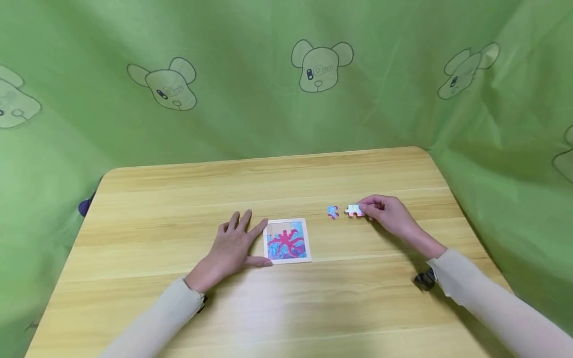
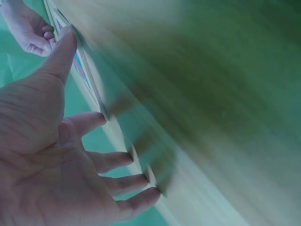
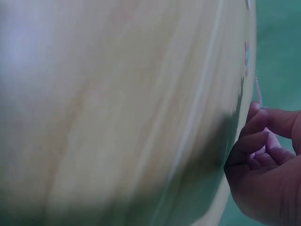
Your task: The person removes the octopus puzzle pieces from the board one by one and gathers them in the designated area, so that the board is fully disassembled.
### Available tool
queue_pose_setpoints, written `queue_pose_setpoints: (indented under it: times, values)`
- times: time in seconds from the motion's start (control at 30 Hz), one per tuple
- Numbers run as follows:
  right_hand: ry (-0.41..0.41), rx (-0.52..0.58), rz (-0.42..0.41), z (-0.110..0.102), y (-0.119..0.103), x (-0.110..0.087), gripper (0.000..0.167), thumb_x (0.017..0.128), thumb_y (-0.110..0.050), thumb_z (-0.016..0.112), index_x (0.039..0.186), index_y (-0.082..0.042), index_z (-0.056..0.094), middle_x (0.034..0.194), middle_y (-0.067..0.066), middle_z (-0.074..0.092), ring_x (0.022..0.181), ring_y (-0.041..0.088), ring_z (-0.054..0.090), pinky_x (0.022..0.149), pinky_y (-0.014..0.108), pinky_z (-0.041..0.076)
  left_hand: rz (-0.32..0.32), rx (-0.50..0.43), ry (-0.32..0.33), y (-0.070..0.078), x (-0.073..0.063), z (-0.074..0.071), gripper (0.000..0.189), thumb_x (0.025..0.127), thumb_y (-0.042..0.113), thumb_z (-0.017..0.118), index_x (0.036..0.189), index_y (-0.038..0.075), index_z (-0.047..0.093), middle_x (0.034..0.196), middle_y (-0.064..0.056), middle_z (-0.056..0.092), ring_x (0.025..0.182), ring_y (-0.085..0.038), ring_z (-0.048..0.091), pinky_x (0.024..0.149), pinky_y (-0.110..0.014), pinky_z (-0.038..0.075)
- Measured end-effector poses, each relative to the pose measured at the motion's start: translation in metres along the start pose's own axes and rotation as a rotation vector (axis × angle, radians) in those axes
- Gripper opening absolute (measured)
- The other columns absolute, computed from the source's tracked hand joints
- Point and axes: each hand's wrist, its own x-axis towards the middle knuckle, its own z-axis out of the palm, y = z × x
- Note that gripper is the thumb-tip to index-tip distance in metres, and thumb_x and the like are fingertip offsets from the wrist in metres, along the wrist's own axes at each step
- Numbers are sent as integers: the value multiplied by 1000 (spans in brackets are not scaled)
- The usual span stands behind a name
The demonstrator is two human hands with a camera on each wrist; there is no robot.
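A small square jigsaw puzzle (image 1: pixel 286 242) with a white frame and a red octopus picture lies on the table, bare board showing at its upper left. My left hand (image 1: pixel 233 246) is spread beside it, thumb and index finger touching the frame's left corners; the left wrist view shows these fingers (image 2: pixel 87 123) straight. To the right, my right hand (image 1: pixel 388 215) pinches a puzzle piece (image 1: pixel 354 210), light blue and pink, between thumb and fingertips. In the right wrist view that piece (image 3: pixel 258 92) appears edge-on. Another loose puzzle piece (image 1: pixel 332 212), blue and red, lies just left of it.
The wooden table (image 1: pixel 179 194) has rounded back corners. A green curtain (image 1: pixel 250 99) printed with animal heads hangs behind it and along both sides. A dark purple object (image 1: pixel 84 207) shows past the table's left edge.
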Motion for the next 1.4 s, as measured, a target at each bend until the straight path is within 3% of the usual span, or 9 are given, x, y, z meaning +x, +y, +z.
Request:
queue_pose_setpoints:
  times: [0.27, 0.37, 0.47, 0.63, 0.8, 1.07, 1.23, 1.4]
  values:
    - [-1, -105, 14, 2, 4, 6, 27, 110, -23, 69, 122, 0, 77, 96, 8, 74, 85, 23, 62, 75, 30, 51, 2, 26, -10, 0, -1, -3, 104, 89, 72, 77, 171, 17, 41, 170, -32, 32, 152, -59, 31, 110, -69, 42]
    - [21, -167, -29, 1, 4, 4, 26, 111, -24, 68, 120, -1, 76, 98, 7, 74, 86, 23, 62, 79, 36, 50, 3, 28, -9, 1, 0, -3, 105, 89, 72, 78, 170, 17, 41, 170, -32, 32, 152, -59, 32, 110, -69, 42]
    - [41, -242, -85, 1, 2, 0, 27, 111, -27, 69, 120, -2, 74, 92, 6, 69, 80, 23, 57, 75, 38, 47, 6, 28, -9, 3, 1, -2, 105, 88, 72, 78, 170, 17, 42, 170, -31, 33, 152, -59, 33, 109, -69, 43]
    - [3, -302, -182, 1, 1, -3, 35, 106, -28, 76, 127, 0, 71, 89, 4, 61, 77, 21, 52, 68, 35, 44, 5, 46, -10, 4, 1, -2, 105, 88, 72, 79, 170, 18, 43, 169, -31, 35, 150, -59, 35, 109, -69, 43]
    - [-41, -306, -231, -2, 1, -2, 30, 104, -16, 79, 127, 1, 72, 90, 4, 60, 80, 21, 52, 70, 34, 44, 0, 61, -15, 4, 2, -2, 105, 87, 73, 78, 170, 18, 43, 169, -30, 35, 150, -58, 36, 109, -68, 43]
    - [-53, -310, -239, -2, 2, -1, 28, 105, -17, 77, 127, 0, 72, 89, 2, 60, 78, 20, 51, 69, 33, 43, 23, 76, 4, 3, 4, -4, 105, 87, 74, 78, 169, 18, 45, 166, -31, 38, 147, -58, 39, 107, -69, 45]
    - [5, -300, -239, 3, -1, -6, 30, 106, -20, 76, 126, 0, 70, 89, 6, 55, 82, 22, 47, 70, 36, 41, 17, 76, -1, 3, 4, -4, 106, 86, 74, 78, 169, 18, 45, 167, -31, 38, 147, -58, 39, 108, -69, 45]
    - [26, -197, -289, 23, -18, -9, 25, 106, -14, 74, 124, 3, 69, 94, 10, 55, 87, 24, 47, 72, 34, 43, -5, 41, -16, 1, 2, -4, 105, 87, 73, 78, 170, 19, 42, 169, -31, 34, 151, -59, 33, 110, -70, 41]
